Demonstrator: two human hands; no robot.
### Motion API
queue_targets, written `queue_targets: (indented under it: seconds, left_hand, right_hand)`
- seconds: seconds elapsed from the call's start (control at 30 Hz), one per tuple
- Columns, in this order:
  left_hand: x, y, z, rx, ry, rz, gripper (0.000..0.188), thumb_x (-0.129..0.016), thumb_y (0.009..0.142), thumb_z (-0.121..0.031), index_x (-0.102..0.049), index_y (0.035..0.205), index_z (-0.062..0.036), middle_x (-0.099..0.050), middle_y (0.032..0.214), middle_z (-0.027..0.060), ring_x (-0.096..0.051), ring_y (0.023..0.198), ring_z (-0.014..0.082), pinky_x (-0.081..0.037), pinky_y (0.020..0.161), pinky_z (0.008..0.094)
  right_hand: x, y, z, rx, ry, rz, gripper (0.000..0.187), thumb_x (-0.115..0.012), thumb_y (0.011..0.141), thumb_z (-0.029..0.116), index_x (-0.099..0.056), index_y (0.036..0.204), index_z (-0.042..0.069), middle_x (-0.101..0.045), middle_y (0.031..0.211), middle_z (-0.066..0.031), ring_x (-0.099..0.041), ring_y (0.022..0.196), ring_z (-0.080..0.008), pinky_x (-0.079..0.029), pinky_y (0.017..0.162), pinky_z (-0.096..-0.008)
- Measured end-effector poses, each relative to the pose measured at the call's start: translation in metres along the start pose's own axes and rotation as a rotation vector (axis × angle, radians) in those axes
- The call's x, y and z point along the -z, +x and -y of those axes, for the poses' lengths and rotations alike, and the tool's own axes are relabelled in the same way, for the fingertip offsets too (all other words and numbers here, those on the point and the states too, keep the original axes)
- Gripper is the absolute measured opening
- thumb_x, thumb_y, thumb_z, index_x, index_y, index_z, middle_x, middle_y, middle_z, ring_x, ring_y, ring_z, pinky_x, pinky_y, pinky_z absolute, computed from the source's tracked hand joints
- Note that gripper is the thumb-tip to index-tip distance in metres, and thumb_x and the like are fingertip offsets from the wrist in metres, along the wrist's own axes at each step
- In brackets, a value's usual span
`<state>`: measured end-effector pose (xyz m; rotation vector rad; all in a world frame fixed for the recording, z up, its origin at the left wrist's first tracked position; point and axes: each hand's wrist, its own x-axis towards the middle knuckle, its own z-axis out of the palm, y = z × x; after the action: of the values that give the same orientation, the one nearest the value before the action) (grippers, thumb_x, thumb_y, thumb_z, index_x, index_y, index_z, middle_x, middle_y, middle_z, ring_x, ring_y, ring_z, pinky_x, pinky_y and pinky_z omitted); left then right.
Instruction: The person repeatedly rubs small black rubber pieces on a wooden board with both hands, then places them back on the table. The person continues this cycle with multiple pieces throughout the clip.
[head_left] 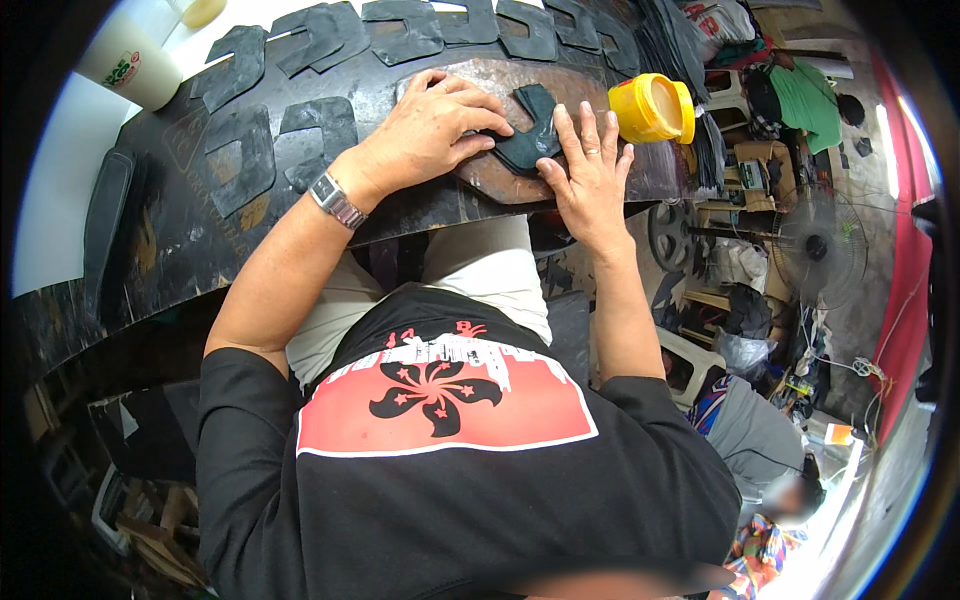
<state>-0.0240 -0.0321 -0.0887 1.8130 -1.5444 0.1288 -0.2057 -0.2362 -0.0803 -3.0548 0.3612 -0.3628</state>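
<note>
A black C-shaped flat piece (527, 138), which looks like leather or a similar sheet, lies on a worn brown board (480, 75) at the table's near edge. My left hand (440, 128) bends over its left side, thumb and forefinger closed together at its edge; the fingertips are partly hidden. On the other side my right hand (592, 180) rests with its fingers spread, the thumb touching the piece's lower right edge. Just beyond the right fingertips is an open yellow tub (632, 110) holding a tan paste.
Several similar black cutouts (240, 160) lie spread across the dark table (165, 250). A white container (130, 65) stands far left, near a long black padded piece (108, 225). Stacked black sheets (705, 150) hang at the right edge. Beyond are a fan (820, 245) and two people.
</note>
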Motion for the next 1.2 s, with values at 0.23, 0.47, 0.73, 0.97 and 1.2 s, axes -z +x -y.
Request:
queue_targets:
  seconds: [0.23,0.47,0.73,0.97,1.2]
  left_hand:
    - [0.002,0.0,-0.001,0.02,0.01,0.017,0.024,-0.074,0.09,-0.02,-0.076,0.113,-0.0172,-0.071,0.121,-0.001,-0.061,0.12,0.021,-0.034,0.114,0.0479]
    - [-0.001,0.0,0.001,0.035,0.003,0.003,0.021,-0.074,0.09,-0.022,-0.078,0.11,-0.0172,-0.072,0.12,-0.0012,-0.06,0.122,0.0215,-0.033,0.113,0.0488]
    - [0.003,-0.001,-0.002,0.029,0.001,0.026,0.024,-0.074,0.09,-0.019,-0.075,0.113,-0.0166,-0.07,0.122,-0.0009,-0.06,0.122,0.0218,-0.032,0.116,0.0488]
    - [0.006,-0.002,-0.004,0.026,0.004,0.033,0.025,-0.072,0.091,-0.019,-0.074,0.115,-0.0156,-0.069,0.125,0.0003,-0.057,0.125,0.0234,-0.031,0.117,0.0499]
    - [0.001,-0.002,-0.004,0.01,0.023,0.003,0.024,-0.073,0.089,-0.017,-0.073,0.113,-0.0147,-0.07,0.123,0.0007,-0.059,0.123,0.0232,-0.034,0.114,0.0481]
  right_hand:
    - [0.005,-0.01,0.008,0.112,0.052,0.091,0.063,-0.046,0.098,0.068,-0.044,0.155,0.041,-0.012,0.173,-0.0116,-0.004,0.157,-0.0436,-0.004,0.117,-0.0737]
    - [0.006,-0.02,0.022,0.189,0.122,0.12,0.063,-0.043,0.097,0.071,-0.047,0.153,0.043,-0.007,0.173,-0.0103,0.002,0.158,-0.0425,-0.001,0.117,-0.0733]
    - [0.028,0.002,0.005,-0.077,1.132,-0.028,0.083,-0.014,0.106,0.067,-0.067,0.138,0.012,-0.039,0.163,-0.0149,-0.02,0.156,-0.0341,-0.01,0.126,-0.0456]
    - [0.0,0.038,-0.006,0.021,0.219,0.052,0.059,-0.033,0.106,0.061,-0.051,0.152,0.029,-0.028,0.168,-0.0127,-0.011,0.158,-0.0386,-0.004,0.119,-0.0706]
    - [-0.002,0.026,0.002,0.029,-0.007,0.095,0.074,-0.041,0.1,0.069,-0.037,0.16,0.027,-0.025,0.17,-0.0107,-0.01,0.158,-0.0377,-0.004,0.12,-0.0716]
